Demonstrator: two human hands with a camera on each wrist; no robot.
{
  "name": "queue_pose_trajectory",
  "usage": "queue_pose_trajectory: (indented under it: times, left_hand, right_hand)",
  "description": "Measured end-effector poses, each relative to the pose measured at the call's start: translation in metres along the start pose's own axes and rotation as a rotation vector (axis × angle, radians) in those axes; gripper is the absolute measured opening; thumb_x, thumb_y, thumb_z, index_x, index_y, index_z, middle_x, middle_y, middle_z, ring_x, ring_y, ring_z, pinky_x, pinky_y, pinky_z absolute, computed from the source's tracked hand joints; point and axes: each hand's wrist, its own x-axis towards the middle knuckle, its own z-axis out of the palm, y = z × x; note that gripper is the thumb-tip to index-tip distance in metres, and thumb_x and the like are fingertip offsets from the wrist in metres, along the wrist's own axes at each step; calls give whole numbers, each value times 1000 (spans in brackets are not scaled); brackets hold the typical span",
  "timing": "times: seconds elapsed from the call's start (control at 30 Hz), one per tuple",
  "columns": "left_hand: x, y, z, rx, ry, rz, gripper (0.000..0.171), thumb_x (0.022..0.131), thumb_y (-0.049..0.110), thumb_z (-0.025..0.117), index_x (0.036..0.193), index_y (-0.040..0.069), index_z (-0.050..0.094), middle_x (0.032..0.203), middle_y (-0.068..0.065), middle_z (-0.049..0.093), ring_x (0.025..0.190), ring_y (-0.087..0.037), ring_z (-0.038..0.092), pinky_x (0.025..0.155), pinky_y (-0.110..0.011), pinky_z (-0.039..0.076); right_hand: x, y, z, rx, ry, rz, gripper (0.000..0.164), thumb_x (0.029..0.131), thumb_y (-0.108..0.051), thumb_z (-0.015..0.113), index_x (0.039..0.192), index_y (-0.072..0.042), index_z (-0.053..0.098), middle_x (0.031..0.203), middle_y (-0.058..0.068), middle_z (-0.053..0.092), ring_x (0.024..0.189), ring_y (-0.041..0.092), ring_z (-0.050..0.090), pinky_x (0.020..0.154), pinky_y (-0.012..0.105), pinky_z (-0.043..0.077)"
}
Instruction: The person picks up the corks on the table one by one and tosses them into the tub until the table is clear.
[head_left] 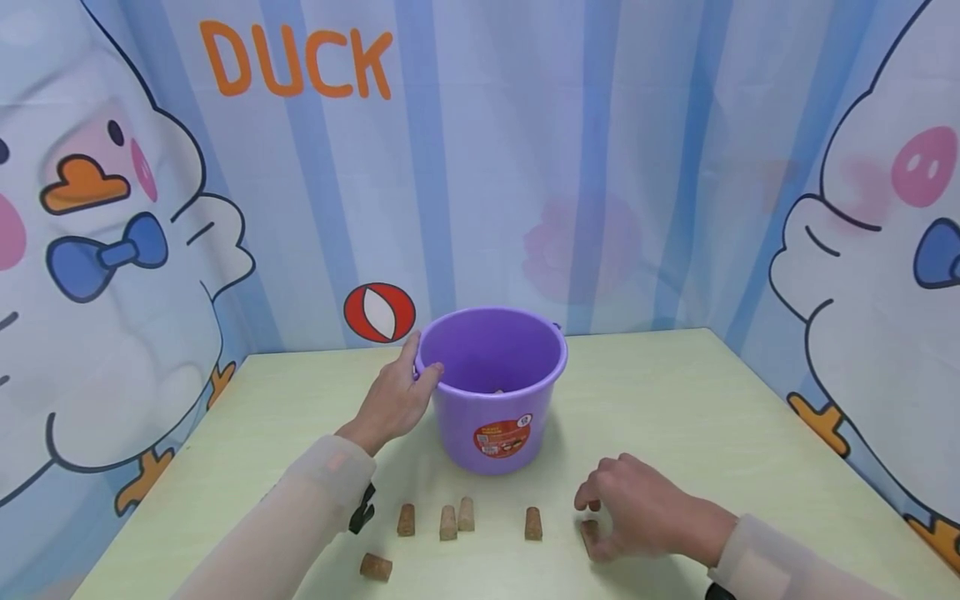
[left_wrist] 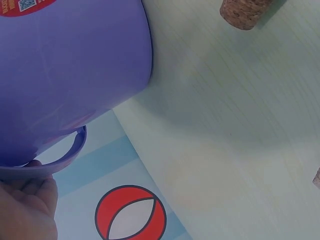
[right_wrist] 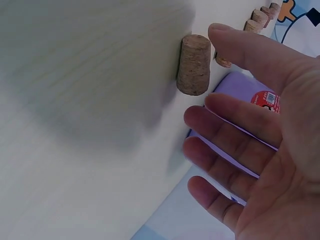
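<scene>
A purple bucket point(head_left: 487, 425) with a red label stands upright on the table. My left hand point(head_left: 393, 396) grips its left rim, thumb over the edge; in the left wrist view the hand point(left_wrist: 27, 207) is at the rim beside the bucket's purple handle point(left_wrist: 75, 152). At the right front, my right hand point(head_left: 637, 508) hovers over a cork stopper point(head_left: 588, 537), which it partly hides. Seen from the right wrist, this cork point(right_wrist: 194, 65) lies just off the thumb and fingertips, with the fingers spread and apart from it. A small piece of something pale shows inside the bucket, mostly hidden.
Several more corks lie in front of the bucket, among them one at centre right point(head_left: 533, 523) and one nearest the front left point(head_left: 377, 567). The pale table point(head_left: 300, 417) ends at a curtain point(head_left: 495, 167) printed with ducks, which rises behind and at both sides.
</scene>
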Motion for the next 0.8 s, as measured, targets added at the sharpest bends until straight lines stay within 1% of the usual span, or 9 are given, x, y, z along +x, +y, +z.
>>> queue_pose_trajectory:
  times: [0.23, 0.43, 0.6, 0.8]
  left_hand:
    - [0, 0, 0, -2, -1, -1, 77, 105, 39, 43, 165, 6, 8, 155, -19, 47, 140, -35, 48, 114, -56, 39]
    - [0, 0, 0, -3, -2, -4, 77, 105, 39, 43, 165, 6, 7, 155, -19, 47, 140, -35, 48, 114, -56, 39]
    - [0, 0, 0, 2, 2, -4, 77, 105, 39, 43, 165, 6, 8, 151, -20, 51, 137, -35, 51, 113, -56, 40]
    - [1, -1, 0, 7, 0, -6, 77, 105, 40, 43, 165, 7, 8, 154, -19, 48, 138, -35, 50, 113, -56, 40]
  right_hand:
    - [1, -2, 1, -36, -37, 7, 39, 64, -37, 93, 94, -18, 78, 80, -17, 64, 76, 4, 51, 71, 30, 44]
    - [1, -2, 2, -58, -23, -20, 37, 63, -36, 94, 92, -19, 78, 78, -16, 63, 75, 4, 51, 69, 29, 43]
    - [1, -2, 5, -53, -19, -25, 34, 63, -34, 94, 88, -20, 76, 78, -16, 62, 74, 3, 50, 69, 29, 42]
    - [1, -2, 5, -50, -16, -36, 28, 63, -29, 94, 80, -23, 72, 73, -20, 56, 71, 1, 45, 67, 27, 38]
